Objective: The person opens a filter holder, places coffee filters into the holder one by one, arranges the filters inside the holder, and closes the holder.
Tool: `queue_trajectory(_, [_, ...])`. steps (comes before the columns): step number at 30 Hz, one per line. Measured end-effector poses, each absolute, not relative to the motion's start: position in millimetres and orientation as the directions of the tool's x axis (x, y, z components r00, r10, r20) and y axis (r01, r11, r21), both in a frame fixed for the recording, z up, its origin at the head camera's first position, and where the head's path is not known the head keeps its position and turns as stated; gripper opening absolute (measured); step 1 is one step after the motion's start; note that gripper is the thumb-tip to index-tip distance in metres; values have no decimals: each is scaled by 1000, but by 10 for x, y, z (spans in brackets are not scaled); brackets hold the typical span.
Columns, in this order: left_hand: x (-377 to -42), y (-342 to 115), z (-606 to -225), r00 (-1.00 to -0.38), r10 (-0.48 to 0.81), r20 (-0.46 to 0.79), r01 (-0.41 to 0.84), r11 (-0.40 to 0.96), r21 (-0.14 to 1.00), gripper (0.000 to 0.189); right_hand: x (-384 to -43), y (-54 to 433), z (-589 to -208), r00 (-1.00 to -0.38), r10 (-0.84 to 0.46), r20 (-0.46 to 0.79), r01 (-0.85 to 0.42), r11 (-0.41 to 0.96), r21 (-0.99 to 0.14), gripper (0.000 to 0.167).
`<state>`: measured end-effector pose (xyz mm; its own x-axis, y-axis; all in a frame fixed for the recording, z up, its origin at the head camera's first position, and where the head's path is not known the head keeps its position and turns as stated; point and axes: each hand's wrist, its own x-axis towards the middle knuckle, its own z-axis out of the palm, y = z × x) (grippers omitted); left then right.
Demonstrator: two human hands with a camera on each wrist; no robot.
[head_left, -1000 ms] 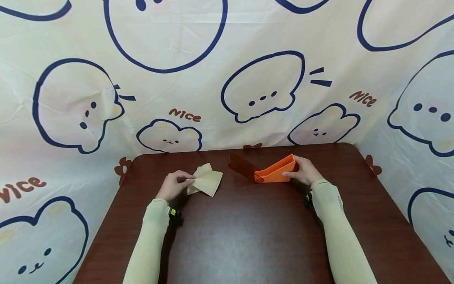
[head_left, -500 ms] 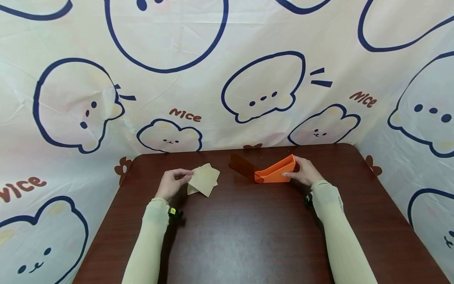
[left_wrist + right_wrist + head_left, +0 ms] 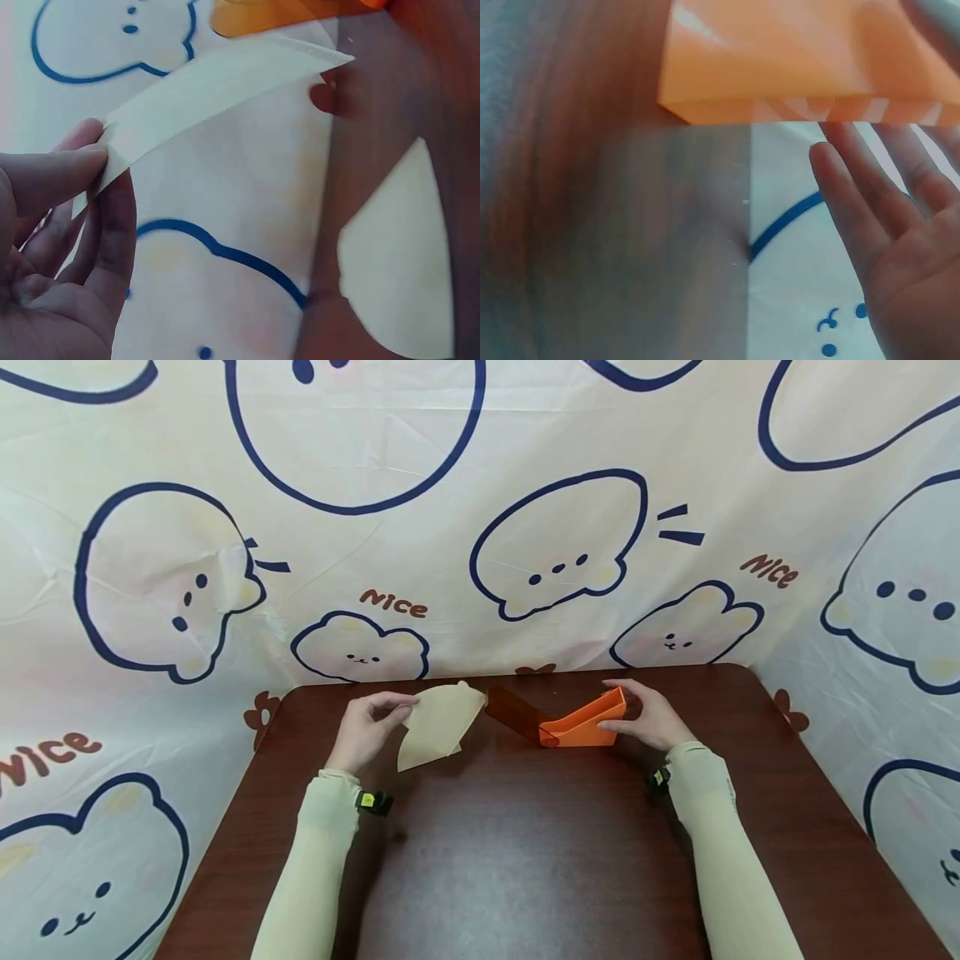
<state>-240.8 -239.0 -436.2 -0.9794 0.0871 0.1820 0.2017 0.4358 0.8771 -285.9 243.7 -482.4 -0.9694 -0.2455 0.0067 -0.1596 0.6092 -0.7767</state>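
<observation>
My left hand (image 3: 367,727) pinches a cream paper coffee filter (image 3: 202,101) by one edge, thumb against fingers, and a crimped seam shows at its far end. A second coffee filter (image 3: 401,262) lies on the table below, mostly covered by the held one in the head view. To the right sits an orange holder box (image 3: 581,731) with a slanted open top. Its see-through amber lid (image 3: 513,714) is swung out to the left. My right hand (image 3: 648,718) is at the box's right end, fingers spread and fairly straight, thumb beside the near side.
A dark brown wooden table (image 3: 525,860) carries everything. Behind it and along both sides hangs a white curtain (image 3: 450,552) printed with blue bear outlines. Dark camera straps sit on both wrists.
My left hand has lifted one coffee filter off the other and raised it toward the amber lid. The right hand's fingers have loosened and spread away from the orange box, which stays put.
</observation>
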Motion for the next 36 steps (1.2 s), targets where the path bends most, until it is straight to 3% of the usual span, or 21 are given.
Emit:
queue_trajectory(7, [-2361, -2337, -4108, -959, 106, 262, 283, 414, 866, 20, -2725, 2412, -4547, -975, -211, 73, -185, 580, -793, 78])
queue_trajectory(16, [-2347, -2179, -3853, -925, 164, 343, 380, 418, 825, 18, -2672, 2125, -4239, -950, -230, 211, -309, 595, -742, 68])
queue_trajectory(26, [-2428, -1948, -3785, -909, 239, 340, 412, 408, 815, 17, -2704, 1763, -4116, -905, -287, 315, -422, 501, -756, 51])
queue_trajectory(36, [-2443, -1719, -3741, -904, 281, 322, 405, 328, 853, 18, -2717, 1379, -3999, -889, -362, 282, -421, 397, -816, 32])
